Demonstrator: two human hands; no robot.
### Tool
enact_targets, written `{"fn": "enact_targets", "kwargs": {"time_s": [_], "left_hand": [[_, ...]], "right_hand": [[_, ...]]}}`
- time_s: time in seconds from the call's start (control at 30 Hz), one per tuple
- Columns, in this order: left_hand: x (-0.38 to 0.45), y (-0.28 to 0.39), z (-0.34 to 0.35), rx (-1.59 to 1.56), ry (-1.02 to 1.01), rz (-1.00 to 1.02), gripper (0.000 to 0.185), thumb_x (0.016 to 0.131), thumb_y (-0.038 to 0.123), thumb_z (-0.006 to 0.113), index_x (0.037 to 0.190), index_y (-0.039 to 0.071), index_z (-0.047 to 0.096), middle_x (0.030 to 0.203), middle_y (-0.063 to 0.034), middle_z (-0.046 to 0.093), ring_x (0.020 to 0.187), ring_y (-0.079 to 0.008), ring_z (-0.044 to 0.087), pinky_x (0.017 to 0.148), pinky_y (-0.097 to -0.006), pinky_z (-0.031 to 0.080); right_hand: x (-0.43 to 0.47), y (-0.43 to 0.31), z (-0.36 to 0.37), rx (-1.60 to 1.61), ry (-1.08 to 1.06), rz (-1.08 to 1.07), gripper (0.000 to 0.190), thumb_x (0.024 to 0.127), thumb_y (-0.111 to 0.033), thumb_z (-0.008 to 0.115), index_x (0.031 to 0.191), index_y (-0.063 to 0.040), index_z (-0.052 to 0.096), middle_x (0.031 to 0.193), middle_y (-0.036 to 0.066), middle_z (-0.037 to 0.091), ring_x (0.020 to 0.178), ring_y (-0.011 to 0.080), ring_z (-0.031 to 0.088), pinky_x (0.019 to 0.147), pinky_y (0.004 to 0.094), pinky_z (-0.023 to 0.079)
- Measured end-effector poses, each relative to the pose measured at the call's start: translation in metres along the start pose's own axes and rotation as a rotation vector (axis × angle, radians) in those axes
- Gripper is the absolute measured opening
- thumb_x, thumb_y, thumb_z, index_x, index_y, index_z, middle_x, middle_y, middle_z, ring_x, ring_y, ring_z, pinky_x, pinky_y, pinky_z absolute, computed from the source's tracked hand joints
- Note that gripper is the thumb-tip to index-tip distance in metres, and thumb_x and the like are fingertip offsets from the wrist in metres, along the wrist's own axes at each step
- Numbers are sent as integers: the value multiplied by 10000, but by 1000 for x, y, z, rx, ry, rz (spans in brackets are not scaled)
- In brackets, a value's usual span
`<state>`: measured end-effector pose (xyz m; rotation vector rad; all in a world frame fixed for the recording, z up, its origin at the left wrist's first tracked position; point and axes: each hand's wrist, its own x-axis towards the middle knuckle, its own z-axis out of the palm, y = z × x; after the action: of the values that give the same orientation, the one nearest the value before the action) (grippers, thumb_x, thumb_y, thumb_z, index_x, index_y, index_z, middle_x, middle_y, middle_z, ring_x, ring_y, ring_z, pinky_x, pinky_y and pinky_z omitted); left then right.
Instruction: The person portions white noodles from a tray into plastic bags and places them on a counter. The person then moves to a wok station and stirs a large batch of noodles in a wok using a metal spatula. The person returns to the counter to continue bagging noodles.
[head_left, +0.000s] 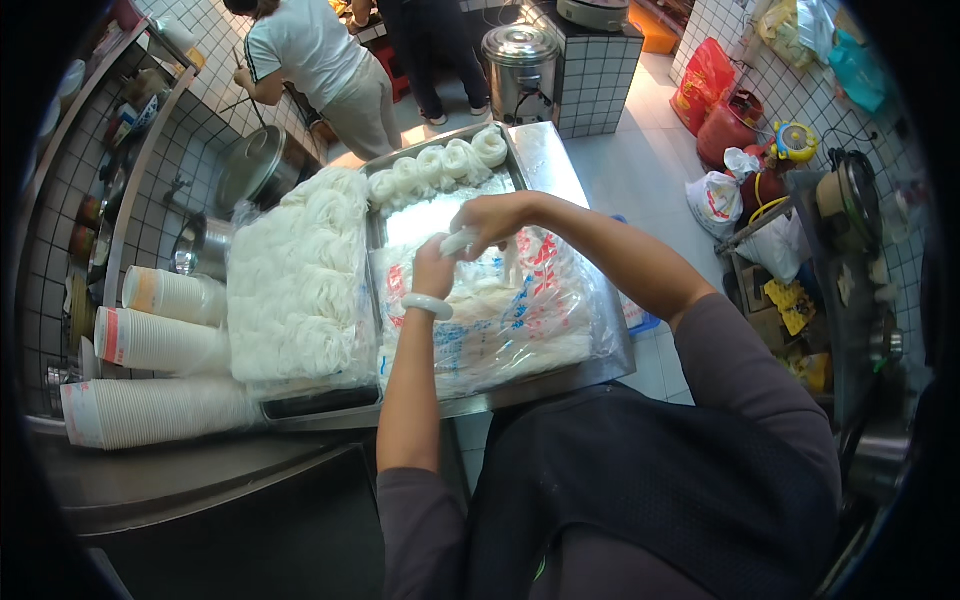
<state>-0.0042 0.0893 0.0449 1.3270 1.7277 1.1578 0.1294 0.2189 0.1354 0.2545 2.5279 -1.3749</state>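
Observation:
Both of my hands meet above a printed plastic bag of white rice noodles. My left hand and my right hand are closed around a small bundle of noodles, partly hidden by my fingers. Loose strands hang below my right hand. Beyond them, a metal tray holds a row of coiled noodle portions along its far end. On the left, a broad heap of coiled noodles fills another tray. A pale bangle circles my left wrist.
Stacks of paper bowls lie at the left beside the noodles. A lidded steel pot stands behind them. Two people are at the far side, near a steel urn. A red gas cylinder and bags stand along the right wall.

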Motion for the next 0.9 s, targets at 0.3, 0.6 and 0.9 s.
{"fn": "enact_targets", "kwargs": {"time_s": [0.3, 0.6, 0.9], "left_hand": [[-17, 13, -31, 597, -22, -59, 248, 770, 142, 537, 1000, 51, 539, 790, -142, 610, 734, -275, 598, 639, -370, 451], [-75, -13, 38, 1138, 21, -111, 381, 739, 177, 568, 1116, 130, 531, 1204, -81, 466, 1164, -257, 400, 905, -571, 311], [-110, 12, 99, 834, -80, 228, 114, 685, 141, 567, 781, 81, 583, 750, -101, 572, 777, -264, 562, 706, -405, 395]], "right_hand": [[-19, 108, 34, -155, 123, 71, 204, 673, -155, 637, 832, -30, 607, 753, 121, 615, 707, 257, 587, 648, 350, 452], [-26, 118, 88, -513, 21, 256, 285, 712, -229, 590, 844, 24, 578, 783, 216, 606, 723, 342, 595, 668, 410, 467], [-31, 123, 83, -393, -118, 93, 332, 631, -285, 656, 756, 22, 635, 736, 183, 630, 690, 300, 613, 646, 371, 479]]}}
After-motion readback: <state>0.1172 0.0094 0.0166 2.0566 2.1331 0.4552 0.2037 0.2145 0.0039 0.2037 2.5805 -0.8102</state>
